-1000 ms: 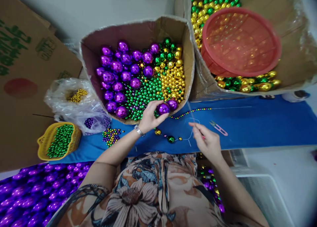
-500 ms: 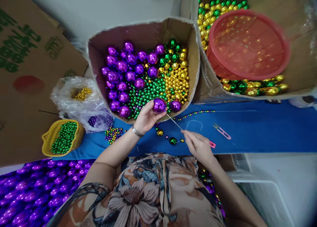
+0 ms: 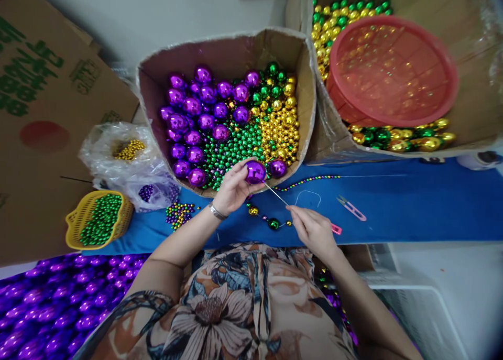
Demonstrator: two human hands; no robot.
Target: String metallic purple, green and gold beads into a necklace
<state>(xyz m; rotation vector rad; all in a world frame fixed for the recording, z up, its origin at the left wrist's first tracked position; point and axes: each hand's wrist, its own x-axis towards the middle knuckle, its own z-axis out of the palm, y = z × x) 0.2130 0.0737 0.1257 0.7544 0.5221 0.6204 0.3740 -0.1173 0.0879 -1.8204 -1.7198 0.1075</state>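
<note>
The left hand is holding a large purple ball near the centre of the frame, its thumb and fingers curving around the ball's left and lower sides. The right hand is pinching a thin needle between thumb and fingers, just right of centre. The needle's long axis is running diagonally, its far end pointing to the upper left and reaching the ball's lower right side; whether it is entering a hole is too small to tell. The ball is looking round, showing no clear long axis.

The ball is sitting over the near rim of an open cardboard box, whose walls are rising behind and to either side of the left hand. A second purple ball is lying just right of the held one. Below the needle, a gold ball and a green ball are resting on blue cloth. The cloth's near edge is passing just below the right hand. Pink-handled snips are lying to that hand's right, blades pointing to the upper left; beyond them, the cloth is stretching to the right edge of the frame, giving sideways room.
</note>
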